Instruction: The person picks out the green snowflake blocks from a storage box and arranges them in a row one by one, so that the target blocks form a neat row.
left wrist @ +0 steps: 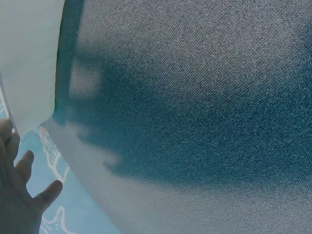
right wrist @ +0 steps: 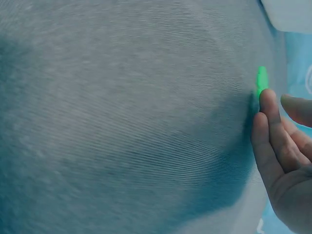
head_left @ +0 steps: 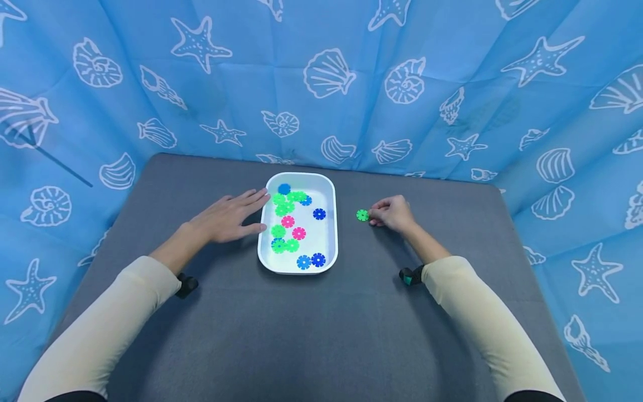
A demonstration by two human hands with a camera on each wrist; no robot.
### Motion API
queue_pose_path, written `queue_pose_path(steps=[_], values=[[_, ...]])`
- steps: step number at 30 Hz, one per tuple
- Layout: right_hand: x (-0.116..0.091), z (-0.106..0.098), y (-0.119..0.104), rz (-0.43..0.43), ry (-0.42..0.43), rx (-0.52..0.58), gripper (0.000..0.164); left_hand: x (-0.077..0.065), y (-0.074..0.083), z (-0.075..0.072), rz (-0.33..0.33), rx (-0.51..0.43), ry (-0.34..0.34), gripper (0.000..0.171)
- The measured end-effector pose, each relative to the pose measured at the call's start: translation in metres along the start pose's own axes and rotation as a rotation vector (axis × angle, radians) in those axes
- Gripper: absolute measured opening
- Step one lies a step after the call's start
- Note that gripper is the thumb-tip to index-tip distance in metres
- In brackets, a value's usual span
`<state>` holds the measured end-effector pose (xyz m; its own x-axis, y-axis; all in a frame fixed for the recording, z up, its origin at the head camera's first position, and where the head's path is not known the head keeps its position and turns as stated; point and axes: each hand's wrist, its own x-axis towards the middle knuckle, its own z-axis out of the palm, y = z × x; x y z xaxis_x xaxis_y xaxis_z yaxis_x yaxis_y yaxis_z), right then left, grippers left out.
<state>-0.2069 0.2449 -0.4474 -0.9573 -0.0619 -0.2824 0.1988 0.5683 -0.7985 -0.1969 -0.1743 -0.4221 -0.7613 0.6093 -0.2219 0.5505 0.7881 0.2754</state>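
A green interlocking disc [head_left: 363, 215] with a notched edge is at the fingertips of my right hand [head_left: 394, 214], which pinches it by its near side to the right of the tray. In the right wrist view the green disc [right wrist: 262, 79] appears nearly edge-on, just beyond the fingertips. My left hand [head_left: 228, 218] is spread out, its fingertips and thumb at the left rim of a white tray [head_left: 329, 223]. Green, blue and pink discs lie scattered in the tray, among them a pink disc [head_left: 298, 233] and a dark blue disc [head_left: 318, 214].
The tray stands on a grey cloth-covered table [head_left: 301, 335]. A blue curtain [head_left: 281, 56] with white shells and starfish hangs behind and at both sides. Dark wrist devices sit at the left cuff [head_left: 187, 285] and right cuff [head_left: 411, 276].
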Motion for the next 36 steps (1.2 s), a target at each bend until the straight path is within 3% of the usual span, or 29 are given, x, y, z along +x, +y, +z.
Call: queue_pose_path(steps=[9, 17, 27, 32, 36], values=[[-0.001, -0.017, -0.027, 0.042, -0.135, 0.118, 0.034, 0.000, 0.001, -0.001, -0.003, 0.002, 0.001, 0.081], [-0.004, -0.017, -0.060, 0.070, -0.298, 0.228, 0.050, -0.001, -0.001, 0.000, -0.004, 0.006, -0.001, 0.082], [-0.008, 0.009, -0.096, 0.012, -0.384, 0.243, 0.050, -0.001, 0.002, 0.000, -0.013, 0.016, -0.009, 0.081], [-0.008, 0.029, -0.111, 0.024, -0.432, 0.267, 0.044, 0.000, 0.003, 0.000, -0.016, 0.016, -0.010, 0.081], [-0.006, 0.046, -0.119, 0.038, -0.487, 0.211, 0.046, 0.002, 0.002, 0.000, -0.015, 0.017, -0.006, 0.081]])
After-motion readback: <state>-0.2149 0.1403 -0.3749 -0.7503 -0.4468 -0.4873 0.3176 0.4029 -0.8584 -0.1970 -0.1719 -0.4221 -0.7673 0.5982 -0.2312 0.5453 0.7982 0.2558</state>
